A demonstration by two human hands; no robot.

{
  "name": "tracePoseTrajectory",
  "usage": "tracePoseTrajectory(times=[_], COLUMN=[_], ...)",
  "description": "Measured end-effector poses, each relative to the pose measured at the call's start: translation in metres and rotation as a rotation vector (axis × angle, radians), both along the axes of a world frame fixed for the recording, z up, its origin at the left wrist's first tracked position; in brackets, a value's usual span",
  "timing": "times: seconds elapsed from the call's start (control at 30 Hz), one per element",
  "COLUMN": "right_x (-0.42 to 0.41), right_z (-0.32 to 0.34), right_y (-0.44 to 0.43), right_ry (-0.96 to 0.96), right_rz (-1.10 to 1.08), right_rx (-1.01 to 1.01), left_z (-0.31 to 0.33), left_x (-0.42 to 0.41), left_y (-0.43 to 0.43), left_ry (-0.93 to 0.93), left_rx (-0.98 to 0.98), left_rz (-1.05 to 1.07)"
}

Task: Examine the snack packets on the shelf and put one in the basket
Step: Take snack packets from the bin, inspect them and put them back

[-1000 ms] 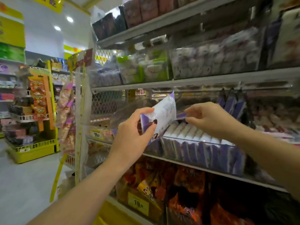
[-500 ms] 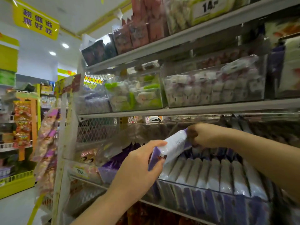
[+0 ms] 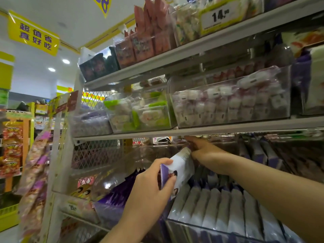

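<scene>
Right hand (image 3: 205,152) index lifted, grip unclear | left hand (image 3: 150,190) grips packet (image 3: 183,165) | tag (image 3: 220,15) "14"

A yellow hanging sign (image 3: 33,35) and a ceiling light (image 3: 66,61) show upper left.

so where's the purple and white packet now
The packet sits mid head view in the left hand, top end at the right hand, above the row of like packets in the clear bin.

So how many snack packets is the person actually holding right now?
1: a white-and-purple snack packet, gripped in the left hand above the shelved row of similar packets; the right hand is by its top end. Another could hide behind the hands.
</scene>
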State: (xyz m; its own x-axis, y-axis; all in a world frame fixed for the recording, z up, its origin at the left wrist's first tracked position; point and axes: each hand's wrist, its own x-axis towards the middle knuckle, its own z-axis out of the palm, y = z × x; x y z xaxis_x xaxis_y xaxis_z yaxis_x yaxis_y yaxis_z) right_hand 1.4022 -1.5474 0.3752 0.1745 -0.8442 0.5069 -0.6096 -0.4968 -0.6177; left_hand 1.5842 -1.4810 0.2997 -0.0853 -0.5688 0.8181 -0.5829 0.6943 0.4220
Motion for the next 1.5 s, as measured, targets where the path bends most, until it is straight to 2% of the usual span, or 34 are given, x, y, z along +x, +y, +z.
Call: tracePoseTrajectory(times=[0.1, 0.27, 0.33, 0.47, 0.63, 0.83, 0.93, 1.0, 1.07, 1.17, 1.27, 1.37, 1.5], right_x=[-0.003, -0.017, -0.026, -0.042, -0.056, -0.052, -0.047, -0.043, -0.039, -0.036, -0.04, -0.046, -0.046], right_z=[0.002, 0.012, 0.018, 0.025, 0.028, 0.024, 0.025, 0.026, 0.025, 0.021, 0.018, 0.016, 0.011], right_y=[-0.005, 0.009, 0.022, 0.042, 0.05, 0.042, 0.036, 0.034, 0.033, 0.031, 0.028, 0.026, 0.027], right_ry=[0.127, 0.693, 0.916, 1.138, 1.25, 1.34, 1.456, 1.546, 1.625, 1.702, 1.645, 1.593, 1.628], right_rz=[-0.071, -0.239, -0.259, -0.212, -0.208, -0.118, -0.112, -0.115, -0.123, -0.159, -0.165, -0.148, -0.145], right_rx=[-0.023, -0.034, -0.025, 0.029, 0.062, 0.015, 0.052, 0.071, 0.051, 0.002, 0.004, 0.017, 0.007], left_z=[0.009, 0.023, 0.026, 0.031, 0.052, 0.057, 0.059, 0.059, 0.056, 0.05, 0.041, 0.041, 0.055], left_x=[-0.011, -0.039, -0.05, -0.063, -0.079, -0.073, -0.061, -0.054, -0.05, -0.048, -0.051, -0.053, -0.054], left_y=[-0.011, -0.038, -0.051, -0.078, -0.107, -0.124, -0.122, -0.117, -0.109, -0.089, -0.083, -0.085, -0.1], left_ry=[0.06, 0.129, 0.049, -0.304, -0.537, -0.723, -0.765, -0.864, -0.952, -0.996, -1.018, -1.077, -1.093], left_rx=[0.027, 0.071, 0.05, -0.144, 0.048, 0.04, 0.102, 0.021, -0.158, -0.376, -0.504, -0.428, -0.178], left_rz=[-0.023, -0.017, 0.067, 0.399, 0.404, 0.233, 0.156, 0.225, 0.296, 0.297, 0.253, 0.254, 0.413])
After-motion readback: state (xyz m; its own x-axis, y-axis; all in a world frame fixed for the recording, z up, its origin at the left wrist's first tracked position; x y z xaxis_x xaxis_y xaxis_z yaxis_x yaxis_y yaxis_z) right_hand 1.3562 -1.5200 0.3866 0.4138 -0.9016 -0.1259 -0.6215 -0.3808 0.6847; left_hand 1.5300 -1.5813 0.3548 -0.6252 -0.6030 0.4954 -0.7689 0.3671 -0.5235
